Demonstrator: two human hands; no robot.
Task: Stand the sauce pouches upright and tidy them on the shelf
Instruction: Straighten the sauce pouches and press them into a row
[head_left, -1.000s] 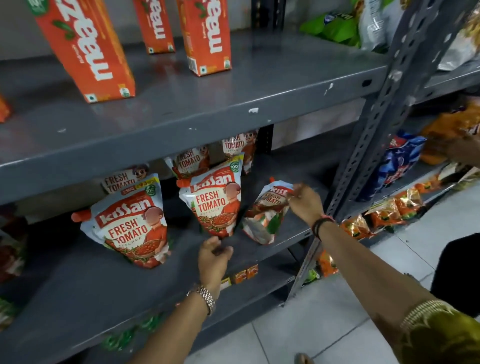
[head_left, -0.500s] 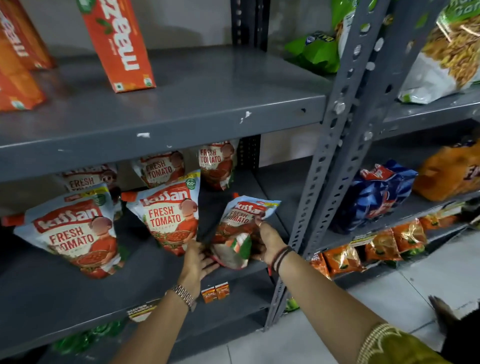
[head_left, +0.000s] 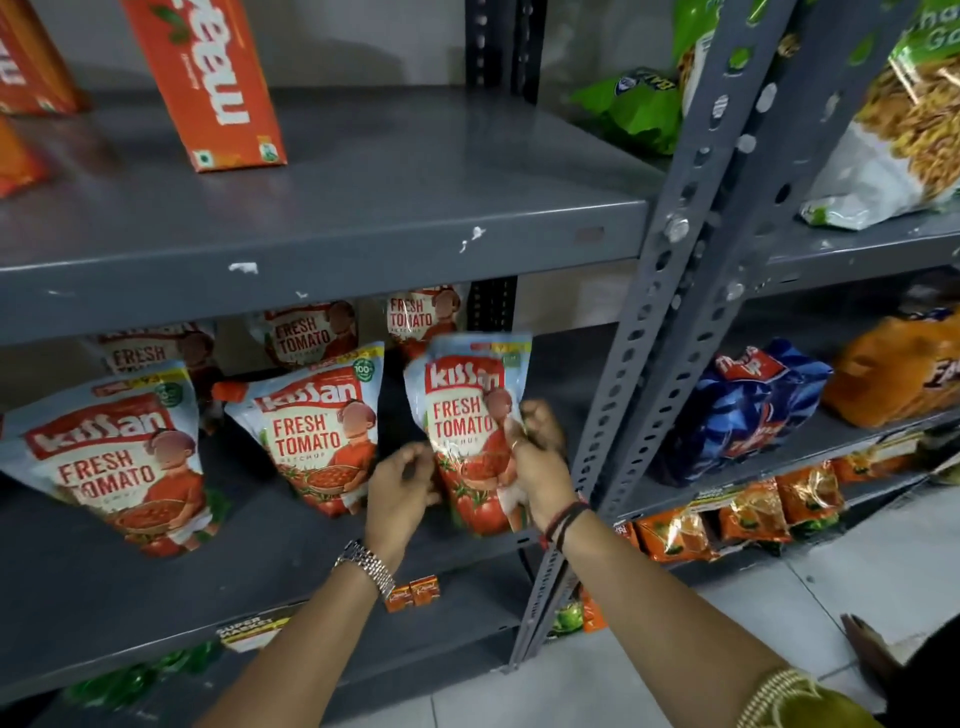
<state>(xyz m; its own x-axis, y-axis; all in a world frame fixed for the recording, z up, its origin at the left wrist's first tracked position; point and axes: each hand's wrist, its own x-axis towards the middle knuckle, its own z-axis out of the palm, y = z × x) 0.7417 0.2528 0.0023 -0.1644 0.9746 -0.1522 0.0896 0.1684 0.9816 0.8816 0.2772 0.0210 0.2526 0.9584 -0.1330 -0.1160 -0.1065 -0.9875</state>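
Several red-and-white tomato ketchup pouches stand on the grey middle shelf (head_left: 130, 587). The rightmost front pouch (head_left: 465, 415) stands upright, label facing me. My right hand (head_left: 535, 462) grips its right edge, fingers closed on it. My left hand (head_left: 400, 488) touches its lower left side with curled fingers. A second front pouch (head_left: 317, 431) leans just left of it, and a third (head_left: 111, 457) leans further left. Three more pouches (head_left: 306, 338) stand in the row behind, partly hidden by the upper shelf's edge.
A perforated grey upright post (head_left: 675, 332) rises just right of my right hand. Orange cartons (head_left: 213, 88) stand on the upper shelf. Blue (head_left: 748, 405) and orange snack bags sit in the neighbouring bay. Two small orange cubes (head_left: 413, 595) lie on the lower shelf.
The rightmost front pouch was tilted and turned sideways; it now stands upright facing me. My right hand moved to its right edge, my left hand came up against its lower left.
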